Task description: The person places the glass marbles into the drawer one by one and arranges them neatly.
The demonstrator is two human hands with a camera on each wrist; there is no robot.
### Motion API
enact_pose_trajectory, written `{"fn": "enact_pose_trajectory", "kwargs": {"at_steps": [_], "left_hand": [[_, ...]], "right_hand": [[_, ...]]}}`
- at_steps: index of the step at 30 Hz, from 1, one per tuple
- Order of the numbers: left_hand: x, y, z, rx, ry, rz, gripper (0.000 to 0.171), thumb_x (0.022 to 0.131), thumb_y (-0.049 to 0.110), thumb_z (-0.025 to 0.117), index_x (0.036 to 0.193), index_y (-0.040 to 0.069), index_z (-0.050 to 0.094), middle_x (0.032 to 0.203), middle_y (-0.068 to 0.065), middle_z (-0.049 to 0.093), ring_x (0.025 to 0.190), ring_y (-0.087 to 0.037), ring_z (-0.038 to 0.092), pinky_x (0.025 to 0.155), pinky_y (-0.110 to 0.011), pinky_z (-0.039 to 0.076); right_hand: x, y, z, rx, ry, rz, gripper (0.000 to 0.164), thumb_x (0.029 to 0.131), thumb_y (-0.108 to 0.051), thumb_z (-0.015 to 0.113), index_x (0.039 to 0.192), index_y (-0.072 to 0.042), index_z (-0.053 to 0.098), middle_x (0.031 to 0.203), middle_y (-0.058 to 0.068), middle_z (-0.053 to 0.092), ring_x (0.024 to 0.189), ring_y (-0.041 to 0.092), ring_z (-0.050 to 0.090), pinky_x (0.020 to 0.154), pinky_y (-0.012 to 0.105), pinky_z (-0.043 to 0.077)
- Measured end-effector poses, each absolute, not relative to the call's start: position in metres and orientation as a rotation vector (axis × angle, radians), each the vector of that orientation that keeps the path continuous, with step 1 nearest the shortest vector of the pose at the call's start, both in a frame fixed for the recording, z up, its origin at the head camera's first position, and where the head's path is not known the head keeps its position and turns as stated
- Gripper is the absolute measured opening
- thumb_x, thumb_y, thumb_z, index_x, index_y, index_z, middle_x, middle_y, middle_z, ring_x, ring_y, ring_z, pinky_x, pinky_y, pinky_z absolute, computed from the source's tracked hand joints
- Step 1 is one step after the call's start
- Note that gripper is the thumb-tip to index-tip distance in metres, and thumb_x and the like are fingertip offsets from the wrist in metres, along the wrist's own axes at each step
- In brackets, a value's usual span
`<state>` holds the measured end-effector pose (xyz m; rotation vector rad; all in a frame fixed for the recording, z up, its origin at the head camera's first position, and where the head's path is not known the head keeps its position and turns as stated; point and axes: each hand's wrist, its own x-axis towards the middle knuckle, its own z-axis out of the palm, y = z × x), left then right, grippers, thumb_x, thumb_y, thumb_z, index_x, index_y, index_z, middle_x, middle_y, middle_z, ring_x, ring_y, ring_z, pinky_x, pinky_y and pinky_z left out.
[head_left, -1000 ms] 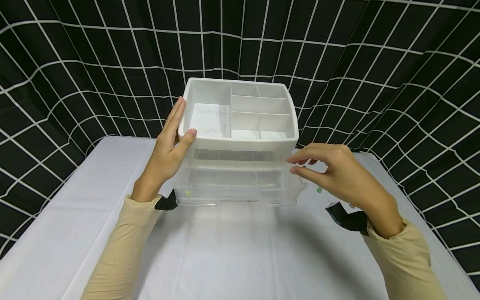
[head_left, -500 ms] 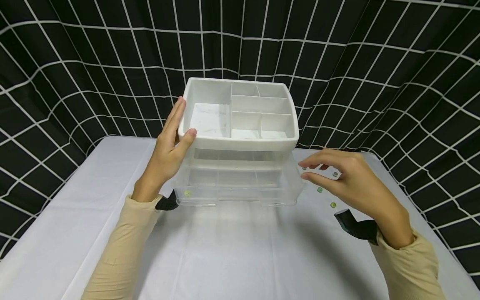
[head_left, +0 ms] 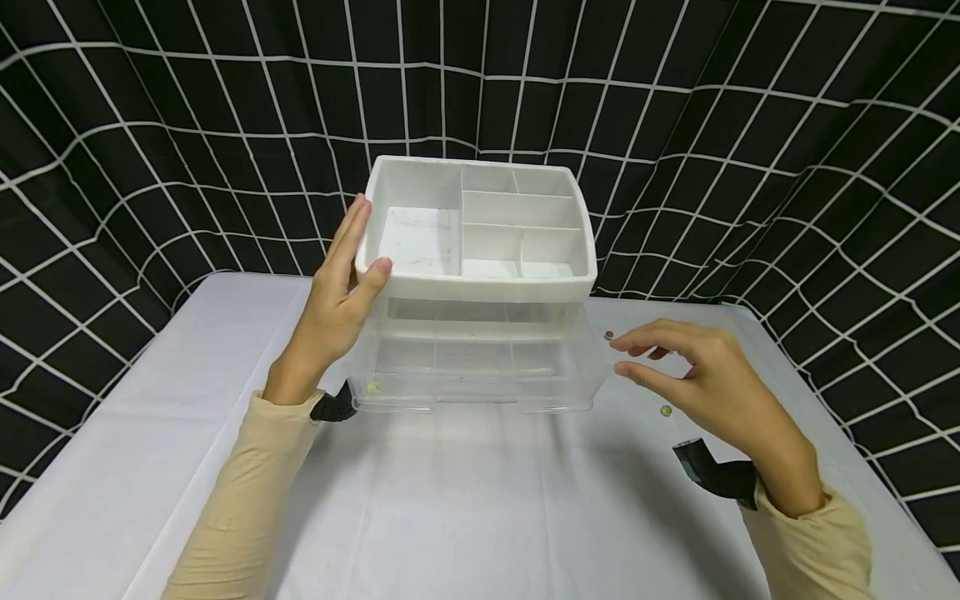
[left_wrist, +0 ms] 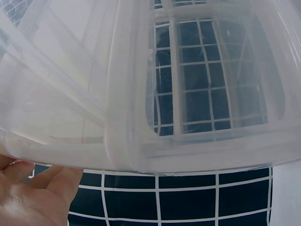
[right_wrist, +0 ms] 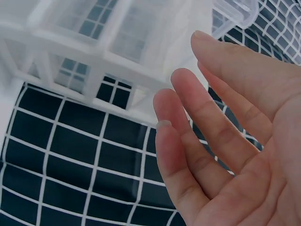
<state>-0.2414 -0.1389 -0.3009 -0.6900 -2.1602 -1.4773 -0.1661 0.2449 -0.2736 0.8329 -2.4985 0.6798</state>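
A white plastic organizer box (head_left: pixel 483 289) with a divided top tray stands on the table. Below the tray are see-through drawers (head_left: pixel 472 387); a small yellow-green piece (head_left: pixel 373 387) shows through at the lower left. My left hand (head_left: pixel 330 308) rests along the box's left side, fingers straight, thumb on the front rim. To the right of the drawers, my right hand (head_left: pixel 697 367) hangs apart from the box. Its fingers are loosely bent, and nothing shows between them in the right wrist view. Near it lie a small round green piece (head_left: pixel 666 411) and a small reddish-brown piece (head_left: pixel 608 335).
A white cloth covers the table (head_left: pixel 465 517). Behind and at both sides hangs a black curtain (head_left: pixel 480 92) with a white grid. Dark wrist mounts (head_left: pixel 716 475) stick out under the hands.
My right hand has drawn back from the drawers, to the right and toward me. A clear edge no longer juts out at their right side. The left hand stays put.
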Motion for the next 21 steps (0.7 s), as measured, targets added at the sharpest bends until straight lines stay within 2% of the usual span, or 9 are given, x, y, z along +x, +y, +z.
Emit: {"fn": "enact_pose_trajectory", "kwargs": {"at_steps": [2, 10, 13, 17, 21], "left_hand": [[-0.241, -0.139, -0.301, -0.692, -2.156, -1.477, 0.062, 0.104, 0.015, 0.047, 0.16, 0.015, 0.018, 0.167, 0.012, 0.01, 0.151, -0.006, 0.019, 0.105, -0.013, 0.037], [-0.242, -0.138, -0.302, -0.705, -2.14, -1.488, 0.062, 0.104, 0.014, 0.046, 0.16, 0.015, 0.018, 0.167, 0.012, 0.01, 0.151, -0.006, 0.019, 0.101, -0.011, 0.038], [-0.242, -0.138, -0.302, -0.707, -2.14, -1.488, 0.062, 0.104, 0.014, 0.046, 0.16, 0.015, 0.018, 0.167, 0.012, 0.011, 0.152, -0.006, 0.018, 0.107, -0.012, 0.035], [-0.243, -0.138, -0.302, -0.71, -2.135, -1.495, 0.062, 0.104, 0.013, 0.046, 0.159, 0.014, 0.018, 0.167, 0.01, 0.011, 0.152, -0.006, 0.015, 0.119, -0.023, 0.029], [-0.242, -0.138, -0.302, -0.712, -2.124, -1.509, 0.062, 0.104, 0.011, 0.046, 0.159, 0.012, 0.019, 0.167, 0.009, 0.011, 0.153, -0.007, 0.014, 0.121, -0.026, 0.025]], "right_hand": [[-0.165, 0.246, -0.278, 0.813, -2.518, 0.693, 0.033, 0.075, -0.003, 0.083, 0.101, -0.022, 0.076, 0.099, -0.008, 0.075, 0.085, -0.002, 0.059, 0.057, 0.015, 0.046], [-0.165, 0.252, -0.29, 0.76, -2.57, 0.694, 0.029, 0.078, -0.006, 0.082, 0.102, -0.02, 0.077, 0.1, -0.009, 0.073, 0.085, -0.002, 0.058, 0.06, 0.016, 0.044], [-0.166, 0.257, -0.294, 0.711, -2.585, 0.672, 0.027, 0.079, -0.009, 0.082, 0.102, -0.022, 0.077, 0.098, -0.009, 0.073, 0.085, -0.005, 0.057, 0.059, 0.019, 0.042], [-0.169, 0.263, -0.299, 0.672, -2.606, 0.653, 0.025, 0.08, -0.011, 0.082, 0.102, -0.023, 0.077, 0.096, -0.009, 0.073, 0.084, -0.007, 0.056, 0.061, 0.02, 0.041], [-0.172, 0.267, -0.302, 0.651, -2.633, 0.655, 0.023, 0.082, -0.014, 0.081, 0.103, -0.023, 0.076, 0.096, -0.01, 0.074, 0.084, -0.008, 0.057, 0.062, 0.022, 0.042]]}}
